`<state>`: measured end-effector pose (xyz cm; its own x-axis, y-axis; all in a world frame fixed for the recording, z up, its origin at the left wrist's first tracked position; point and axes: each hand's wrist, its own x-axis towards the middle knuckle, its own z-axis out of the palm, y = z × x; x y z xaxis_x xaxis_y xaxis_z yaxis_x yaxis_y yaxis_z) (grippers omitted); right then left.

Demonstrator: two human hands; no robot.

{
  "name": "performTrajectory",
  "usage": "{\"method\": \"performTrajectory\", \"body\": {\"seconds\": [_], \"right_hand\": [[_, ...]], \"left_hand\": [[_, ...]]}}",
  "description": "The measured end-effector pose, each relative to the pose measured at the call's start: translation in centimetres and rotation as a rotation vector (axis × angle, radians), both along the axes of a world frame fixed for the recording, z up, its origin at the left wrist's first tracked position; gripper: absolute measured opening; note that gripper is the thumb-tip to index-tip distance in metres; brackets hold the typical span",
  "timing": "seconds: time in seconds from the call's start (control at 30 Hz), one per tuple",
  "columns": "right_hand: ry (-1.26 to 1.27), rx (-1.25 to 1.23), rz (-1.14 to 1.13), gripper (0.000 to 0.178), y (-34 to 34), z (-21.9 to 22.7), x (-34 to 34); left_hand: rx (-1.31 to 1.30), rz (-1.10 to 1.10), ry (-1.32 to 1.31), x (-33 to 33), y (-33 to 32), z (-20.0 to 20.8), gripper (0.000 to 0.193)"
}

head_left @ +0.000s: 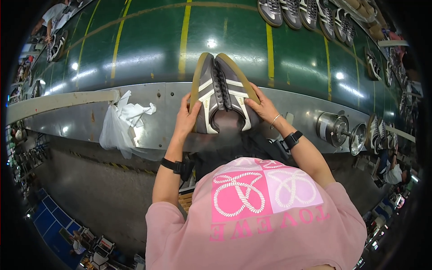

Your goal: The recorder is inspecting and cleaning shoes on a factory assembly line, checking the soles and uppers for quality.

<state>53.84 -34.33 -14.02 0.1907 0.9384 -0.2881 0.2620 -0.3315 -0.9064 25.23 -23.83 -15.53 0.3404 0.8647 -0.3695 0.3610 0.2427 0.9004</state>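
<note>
Two grey sneakers with white stripes and gum-coloured soles are held side by side in front of me, toes pointing away and touching or nearly so. My left hand [186,118] is closed around the heel half of the left sneaker [207,85], thumb on its side near the white heel panel. The right sneaker [235,83] is gripped the same way by my right hand [264,109], fingers along its outer sole. Both shoes are held over the steel ledge and the near edge of the green conveyor belt [225,31].
Several similar sneakers [308,15] stand at the belt's far right. On the steel ledge [81,108], a white cloth in a clear plastic bag [126,119] hangs at left, beside a pale bar [67,104]. A steel pot [332,128] stands at right. Other people are at the far edges.
</note>
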Motion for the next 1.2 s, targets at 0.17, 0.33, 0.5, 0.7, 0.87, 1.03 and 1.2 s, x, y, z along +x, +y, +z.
{"method": "performTrajectory", "body": {"seconds": [0.17, 0.33, 0.5, 0.7, 0.87, 1.03, 1.2], "right_hand": [[0.025, 0.027, -0.001, 0.068, 0.0, -0.8, 0.3], [0.419, -0.120, -0.160, 0.065, 0.4, 0.4, 0.6], [1.193, -0.264, -0.247, 0.058, 0.9, 3.0, -1.0], [1.414, -0.234, -0.292, 0.061, 1.8, 5.6, -3.2], [1.413, -0.238, -0.287, 0.062, 2.3, 6.4, -3.9], [1.433, -0.225, -0.285, 0.062, 2.5, 6.0, -4.0], [1.363, -0.258, -0.270, 0.063, 2.8, 6.8, -4.3]], "left_hand": [[0.116, -0.099, 0.036, 0.0, 0.3, 0.3, 0.067], [-0.118, -0.048, -0.132, 0.2, 1.4, 2.2, 0.063], [-0.781, 0.096, -0.734, 1.0, 0.8, 3.3, 0.056], [-0.853, 0.135, -0.822, 2.9, 0.4, 6.5, 0.063], [-0.824, 0.151, -0.888, 2.3, 0.1, 6.0, 0.063], [-0.794, 0.168, -0.838, 2.4, 0.0, 6.5, 0.063], [-0.787, 0.192, -0.818, 2.0, 0.3, 6.7, 0.063]]}}
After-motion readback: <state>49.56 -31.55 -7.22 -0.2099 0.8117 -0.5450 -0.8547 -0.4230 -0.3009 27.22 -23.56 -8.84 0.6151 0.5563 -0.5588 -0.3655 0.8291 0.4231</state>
